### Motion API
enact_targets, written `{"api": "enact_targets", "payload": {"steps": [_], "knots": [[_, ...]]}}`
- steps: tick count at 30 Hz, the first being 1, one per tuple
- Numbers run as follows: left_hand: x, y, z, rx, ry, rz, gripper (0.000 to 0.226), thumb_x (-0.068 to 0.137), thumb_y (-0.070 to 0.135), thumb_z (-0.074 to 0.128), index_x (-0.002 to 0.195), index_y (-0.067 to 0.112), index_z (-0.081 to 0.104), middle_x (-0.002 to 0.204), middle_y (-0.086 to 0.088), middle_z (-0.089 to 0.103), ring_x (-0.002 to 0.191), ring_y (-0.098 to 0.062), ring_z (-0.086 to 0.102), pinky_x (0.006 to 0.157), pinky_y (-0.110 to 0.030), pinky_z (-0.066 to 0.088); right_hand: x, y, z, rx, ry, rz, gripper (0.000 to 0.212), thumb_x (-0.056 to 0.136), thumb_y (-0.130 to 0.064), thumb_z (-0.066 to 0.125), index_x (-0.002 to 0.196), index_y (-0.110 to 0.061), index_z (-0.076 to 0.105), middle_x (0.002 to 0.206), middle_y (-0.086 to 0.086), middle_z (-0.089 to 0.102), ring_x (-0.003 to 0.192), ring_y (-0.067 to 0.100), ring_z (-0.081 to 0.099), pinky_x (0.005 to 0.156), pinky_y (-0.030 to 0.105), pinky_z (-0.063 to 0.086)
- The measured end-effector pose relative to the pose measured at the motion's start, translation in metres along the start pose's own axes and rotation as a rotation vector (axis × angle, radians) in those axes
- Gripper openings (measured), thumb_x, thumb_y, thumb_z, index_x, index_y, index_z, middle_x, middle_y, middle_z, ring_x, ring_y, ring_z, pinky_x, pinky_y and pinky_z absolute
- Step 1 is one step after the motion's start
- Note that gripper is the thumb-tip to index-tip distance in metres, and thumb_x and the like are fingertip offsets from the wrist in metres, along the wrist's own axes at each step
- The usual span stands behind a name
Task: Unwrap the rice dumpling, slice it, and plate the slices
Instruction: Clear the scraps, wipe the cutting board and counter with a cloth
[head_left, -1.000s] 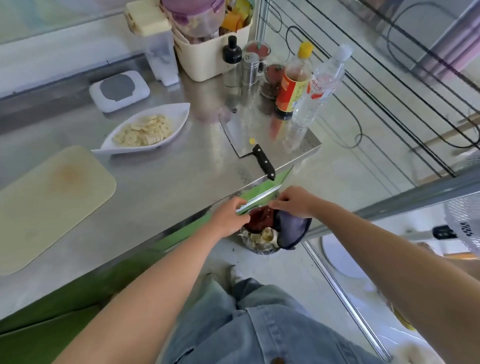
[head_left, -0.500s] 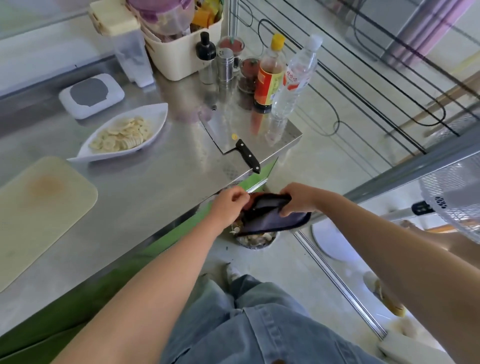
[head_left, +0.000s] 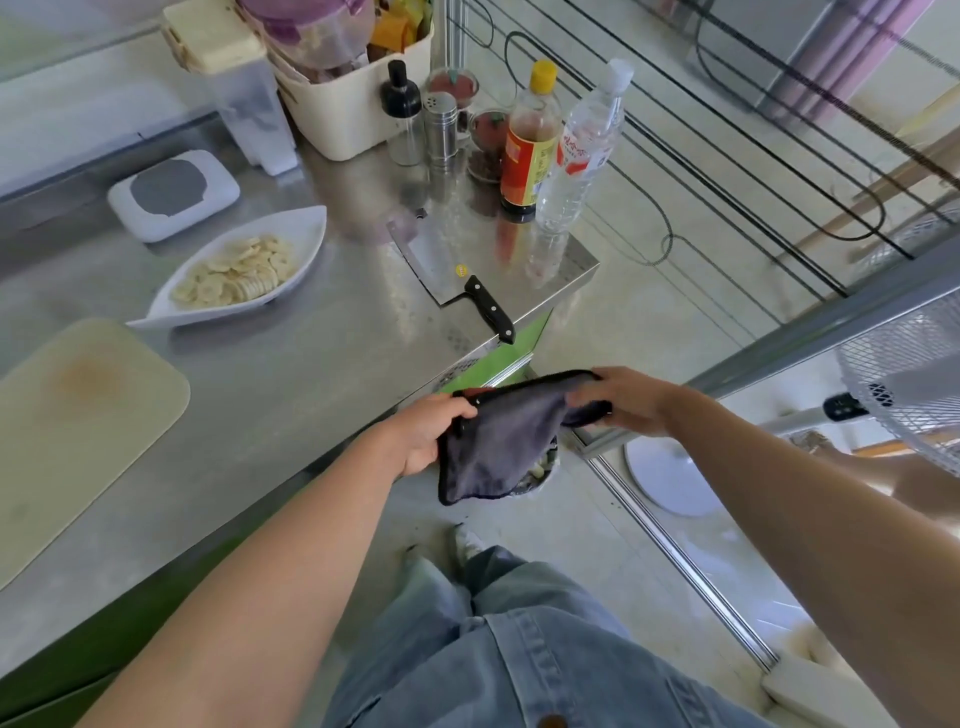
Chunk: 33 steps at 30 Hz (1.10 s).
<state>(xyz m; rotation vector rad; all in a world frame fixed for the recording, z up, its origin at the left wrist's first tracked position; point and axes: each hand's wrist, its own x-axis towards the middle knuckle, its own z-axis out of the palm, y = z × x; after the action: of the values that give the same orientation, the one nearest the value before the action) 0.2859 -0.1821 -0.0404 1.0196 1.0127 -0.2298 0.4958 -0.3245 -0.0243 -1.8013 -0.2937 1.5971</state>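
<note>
Head view
L hand (head_left: 423, 439): grips left edge of dark cloth (head_left: 493, 452), just off counter (head_left: 311, 374) corner.
R hand (head_left: 631, 402): pinches cloth's right edge.
Slices (head_left: 234, 273): piled on white plate (head_left: 311, 231), on counter.
Cleaver (head_left: 436, 257): flat, right of plate.

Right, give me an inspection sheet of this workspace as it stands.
Surface: steel counter; stained cutting board at its left end.
Job's things: white plate holding pale slices; cleaver lying flat near the counter's corner, handle toward the person.
Clutter: sauce bottle, water bottle, shaker, cream basket and white scale along the back.
Hands: left hand and right hand both grip a dark cloth, held off the counter's edge.
Cables: black cables on the floor beyond the counter.
Surroundings: bin under the cloth, mostly hidden; white fan at right.
</note>
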Motion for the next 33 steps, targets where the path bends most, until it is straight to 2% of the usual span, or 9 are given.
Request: {"api": "enact_targets", "payload": {"steps": [4, 9, 13, 17, 20, 23, 27, 30, 33], "knots": [[0.012, -0.004, -0.001, 0.150, 0.180, 0.084, 0.017, 0.099, 0.025, 0.040, 0.113, 0.022, 0.050, 0.113, -0.008, 0.060, 0.103, -0.026, 0.059, 0.090, -0.045, 0.052, 0.002, 0.007, 0.001, -0.241, 0.090, 0.060, 0.021, 0.077, 0.010, 0.054, 0.089, -0.007, 0.060, 0.078, 0.010, 0.058, 0.073, 0.023, 0.054, 0.063, 0.027, 0.044], [0.018, -0.003, -0.001, 0.001, 0.340, 0.088, 0.032, 0.091, 0.042, 0.055, 0.107, 0.014, 0.054, 0.113, -0.010, 0.063, 0.104, -0.028, 0.061, 0.093, -0.050, 0.051, 0.007, 0.008, -0.005, 0.082, 0.279, 0.020, 0.010, 0.081, -0.009, 0.066, 0.091, -0.013, 0.065, 0.097, 0.011, 0.061, 0.090, 0.024, 0.053, 0.081, 0.034, 0.042], [0.013, -0.009, -0.005, 0.056, 0.268, 0.009, 0.071, 0.077, 0.014, 0.073, 0.136, 0.021, 0.035, 0.124, -0.009, 0.050, 0.108, -0.027, 0.055, 0.084, -0.039, 0.051, 0.004, 0.012, -0.005, 0.189, 0.160, 0.116, 0.028, 0.081, -0.009, 0.070, 0.106, -0.002, 0.059, 0.121, 0.019, 0.061, 0.102, 0.031, 0.060, 0.089, 0.042, 0.052], [0.011, -0.010, -0.009, -0.001, 0.256, 0.175, 0.062, 0.081, -0.006, 0.064, 0.133, 0.025, 0.047, 0.123, -0.012, 0.053, 0.103, -0.025, 0.057, 0.079, -0.035, 0.052, 0.008, 0.008, -0.008, 0.317, 0.065, 0.107, 0.078, 0.079, 0.007, 0.067, 0.144, -0.008, 0.028, 0.144, 0.026, 0.033, 0.120, 0.040, 0.049, 0.094, 0.047, 0.047], [0.013, -0.012, -0.013, 0.153, 0.242, 0.259, 0.059, 0.075, -0.009, 0.066, 0.123, 0.026, 0.059, 0.129, -0.011, 0.053, 0.113, -0.024, 0.054, 0.091, -0.034, 0.050, 0.007, 0.009, -0.003, 0.046, -0.062, 0.173, 0.096, 0.075, 0.016, 0.066, 0.149, -0.022, 0.017, 0.147, 0.030, 0.026, 0.123, 0.042, 0.045, 0.097, 0.047, 0.044], [0.010, -0.014, -0.010, 0.676, 0.205, 0.231, 0.059, 0.068, -0.007, 0.067, 0.121, 0.018, 0.064, 0.119, -0.012, 0.062, 0.107, -0.027, 0.059, 0.088, -0.033, 0.051, 0.011, 0.012, 0.005, -0.465, 0.042, 0.098, 0.079, 0.070, 0.015, 0.066, 0.136, -0.022, 0.045, 0.132, 0.021, 0.041, 0.111, 0.037, 0.052, 0.095, 0.041, 0.049], [0.007, -0.014, -0.001, 1.272, 0.352, 0.287, 0.022, 0.084, 0.010, 0.060, 0.104, 0.009, 0.069, 0.106, -0.018, 0.064, 0.106, -0.032, 0.058, 0.085, -0.036, 0.046, 0.020, 0.003, 0.018, -1.094, 0.267, -0.141, 0.017, 0.081, -0.004, 0.055, 0.086, -0.010, 0.069, 0.093, 0.010, 0.055, 0.097, 0.027, 0.049, 0.073, 0.025, 0.047], [0.007, -0.013, -0.011, 1.118, 0.256, 0.378, 0.023, 0.083, 0.021, 0.059, 0.095, 0.007, 0.073, 0.118, -0.016, 0.061, 0.113, -0.029, 0.053, 0.091, -0.035, 0.041, 0.023, -0.004, 0.014, -1.126, 0.400, -0.162, 0.023, 0.081, -0.019, 0.051, 0.063, -0.005, 0.056, 0.075, 0.012, 0.055, 0.080, 0.027, 0.049, 0.059, 0.027, 0.039], [0.002, -0.011, -0.021, 0.527, 0.217, 0.299, 0.021, 0.065, 0.032, 0.058, 0.073, 0.014, 0.065, 0.073, -0.009, 0.056, 0.071, -0.020, 0.050, 0.068, -0.035, 0.039, 0.021, -0.006, 0.006, -0.869, 0.462, -0.170, 0.036, 0.087, -0.024, 0.051, 0.054, -0.009, 0.044, 0.064, 0.011, 0.047, 0.070, 0.026, 0.045, 0.055, 0.030, 0.033]]}}
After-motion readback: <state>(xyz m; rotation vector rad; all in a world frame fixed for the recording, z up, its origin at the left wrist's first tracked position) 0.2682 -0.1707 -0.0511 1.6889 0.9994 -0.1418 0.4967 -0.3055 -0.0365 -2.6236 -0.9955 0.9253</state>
